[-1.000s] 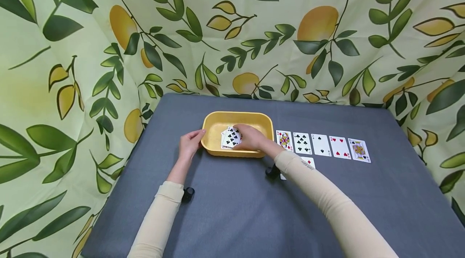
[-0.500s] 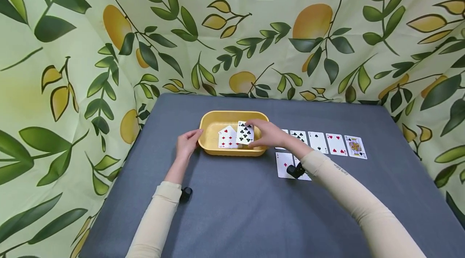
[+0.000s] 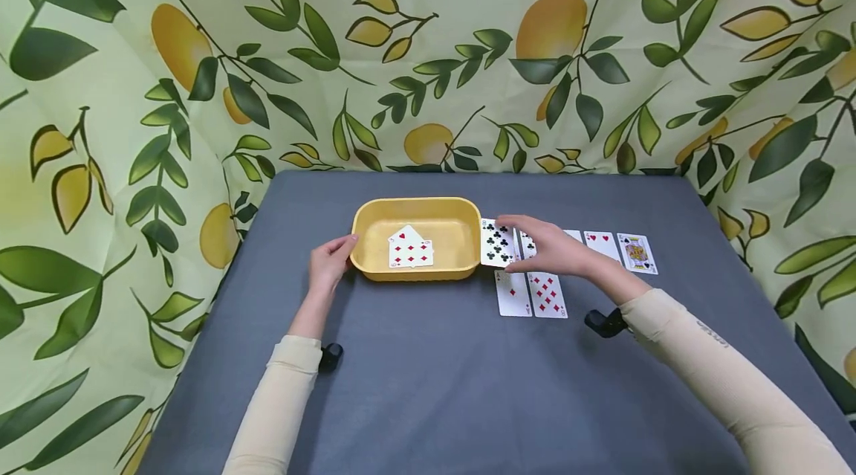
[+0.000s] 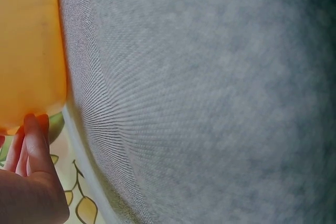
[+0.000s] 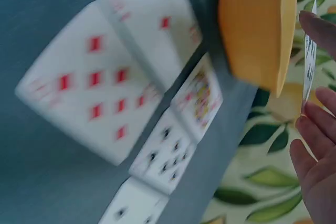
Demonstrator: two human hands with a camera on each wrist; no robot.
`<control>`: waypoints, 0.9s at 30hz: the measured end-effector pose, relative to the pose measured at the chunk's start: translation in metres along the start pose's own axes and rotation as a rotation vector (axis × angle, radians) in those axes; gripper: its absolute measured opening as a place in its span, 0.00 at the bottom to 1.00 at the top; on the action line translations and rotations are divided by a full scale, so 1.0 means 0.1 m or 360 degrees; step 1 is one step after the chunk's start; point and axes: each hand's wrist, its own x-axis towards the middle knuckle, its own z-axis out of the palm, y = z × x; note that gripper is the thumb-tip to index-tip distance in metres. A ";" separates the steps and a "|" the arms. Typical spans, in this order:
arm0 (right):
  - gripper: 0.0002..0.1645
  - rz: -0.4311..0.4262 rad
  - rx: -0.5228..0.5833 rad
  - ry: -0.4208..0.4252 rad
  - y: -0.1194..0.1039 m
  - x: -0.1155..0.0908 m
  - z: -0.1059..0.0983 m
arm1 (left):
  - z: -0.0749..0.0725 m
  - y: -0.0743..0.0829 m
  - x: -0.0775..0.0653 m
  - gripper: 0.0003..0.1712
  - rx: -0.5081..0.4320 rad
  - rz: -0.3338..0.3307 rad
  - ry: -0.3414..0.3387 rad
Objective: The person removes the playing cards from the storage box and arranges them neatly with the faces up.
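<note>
My right hand (image 3: pixel 545 246) holds a clubs playing card (image 3: pixel 497 243) by its edges, thumb at the bottom and fingers at the top. In the head view the card is just past the right end of the yellow tray (image 3: pixel 414 275), overlapping the row of cards; the right wrist view shows this card (image 5: pixel 310 61) nearly edge-on. My left hand (image 3: pixel 329 261) pinches the tray's left rim between thumb and fingers; the left wrist view shows the fingers at the tray's corner (image 4: pixel 31 51). Inside the tray lie a few overlapping red cards (image 3: pixel 410 250), a diamonds one on top.
Face-up cards lie right of the tray on the grey cloth-covered table (image 3: pixel 414 386). The back row holds a hearts card (image 3: pixel 602 243) and a king (image 3: pixel 637 253) among others; in front lie two diamonds cards (image 3: pixel 513 293), (image 3: pixel 548 295). A leaf-patterned curtain (image 3: pixel 428 51) surrounds the table.
My right hand has lifted the clubs card off the pile and carried it rightward out of the tray, uncovering the red cards. My left hand stays at the tray's rim.
</note>
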 end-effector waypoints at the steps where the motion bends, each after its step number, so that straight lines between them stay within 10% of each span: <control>1: 0.50 0.0006 -0.0001 0.0007 0.04 -0.06 -0.01 | -0.01 0.00 0.00 0.27 -0.0006 0.0001 0.0003; 27: 0.46 0.0150 0.0089 -0.0001 0.81 -1.36 0.05 | 0.02 0.01 0.01 0.25 -0.0033 -0.0048 -0.0003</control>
